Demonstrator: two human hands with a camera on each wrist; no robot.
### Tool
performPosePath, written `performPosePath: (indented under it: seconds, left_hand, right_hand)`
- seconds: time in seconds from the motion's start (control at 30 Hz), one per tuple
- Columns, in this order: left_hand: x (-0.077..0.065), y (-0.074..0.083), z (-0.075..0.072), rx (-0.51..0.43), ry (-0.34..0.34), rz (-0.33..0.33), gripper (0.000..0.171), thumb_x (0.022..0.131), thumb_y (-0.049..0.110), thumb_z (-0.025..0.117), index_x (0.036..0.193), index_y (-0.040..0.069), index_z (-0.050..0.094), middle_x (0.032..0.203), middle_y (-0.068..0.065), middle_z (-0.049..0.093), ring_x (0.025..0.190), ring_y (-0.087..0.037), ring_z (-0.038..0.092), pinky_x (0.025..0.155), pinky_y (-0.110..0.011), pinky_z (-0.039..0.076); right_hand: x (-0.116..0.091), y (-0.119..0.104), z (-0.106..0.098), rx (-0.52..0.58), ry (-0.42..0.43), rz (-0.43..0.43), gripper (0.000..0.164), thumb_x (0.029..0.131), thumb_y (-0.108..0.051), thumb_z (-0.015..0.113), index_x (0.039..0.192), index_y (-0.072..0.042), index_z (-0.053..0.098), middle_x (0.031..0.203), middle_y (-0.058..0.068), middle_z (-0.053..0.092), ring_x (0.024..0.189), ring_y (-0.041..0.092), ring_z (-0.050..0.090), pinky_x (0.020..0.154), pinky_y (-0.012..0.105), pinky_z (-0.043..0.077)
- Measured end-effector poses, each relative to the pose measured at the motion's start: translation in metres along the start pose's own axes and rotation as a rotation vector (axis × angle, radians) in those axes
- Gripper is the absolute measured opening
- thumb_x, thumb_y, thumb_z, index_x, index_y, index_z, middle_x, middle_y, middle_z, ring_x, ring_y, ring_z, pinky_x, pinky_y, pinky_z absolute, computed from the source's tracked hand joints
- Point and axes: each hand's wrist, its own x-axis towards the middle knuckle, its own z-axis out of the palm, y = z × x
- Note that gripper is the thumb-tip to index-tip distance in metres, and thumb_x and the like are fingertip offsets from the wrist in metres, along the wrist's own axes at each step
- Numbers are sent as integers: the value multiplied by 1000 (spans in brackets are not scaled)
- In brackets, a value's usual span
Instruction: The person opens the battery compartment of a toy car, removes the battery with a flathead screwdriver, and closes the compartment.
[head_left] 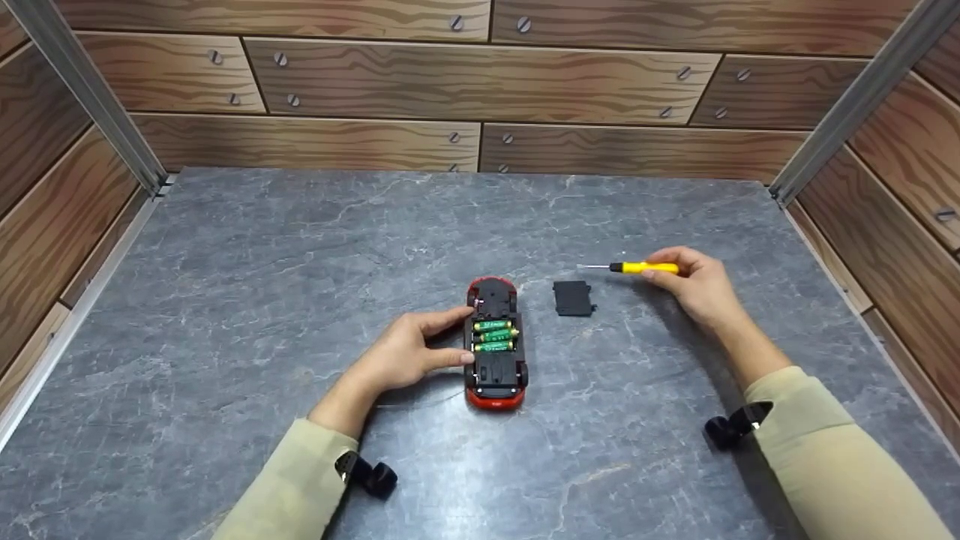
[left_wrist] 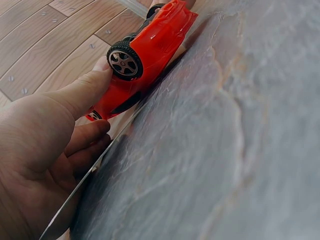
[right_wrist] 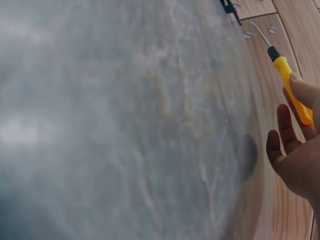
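A red toy car (head_left: 496, 389) lies upside down on the table, its black underside up and three green batteries (head_left: 493, 336) showing in the uncovered compartment. My left hand (head_left: 405, 349) holds the car along its left side, thumb and index finger spread apart. In the left wrist view the thumb lies against a wheel (left_wrist: 124, 60). My right hand (head_left: 697, 289) pinches the yellow handle of a screwdriver (head_left: 649, 268) between thumb and fingers. Its thin shaft points left, past the black battery cover (head_left: 573, 298), which lies on the table right of the car.
The grey marble-look table (head_left: 300, 247) spreads around the car and cover. Wood-patterned walls (head_left: 480, 79) stand at the back and both sides, with metal posts (head_left: 847, 105) at the rear corners. A small black camera (head_left: 367, 474) is strapped to each sleeve.
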Motion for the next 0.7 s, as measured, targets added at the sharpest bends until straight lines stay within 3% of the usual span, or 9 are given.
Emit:
performPosePath:
  seconds: [0.4, 0.7]
  left_hand:
    - [-1, 0, 0, 12, 5, -2, 74, 87, 34, 88, 153, 19, 59, 153, -4, 58, 146, -24, 49, 125, -43, 32]
    - [0, 1, -1, 15, 5, -10, 75, 86, 34, 89, 153, 20, 58, 153, -4, 57, 146, -25, 49, 126, -45, 31]
  right_hand:
    - [4, 10, 1, -46, -58, 4, 32, 95, -9, 81, 122, 7, 72, 101, -10, 76, 91, 3, 63, 78, 14, 50]
    - [6, 10, 3, -46, -141, 58, 38, 95, -8, 81, 126, 10, 68, 109, -3, 77, 95, 1, 65, 83, 13, 49]
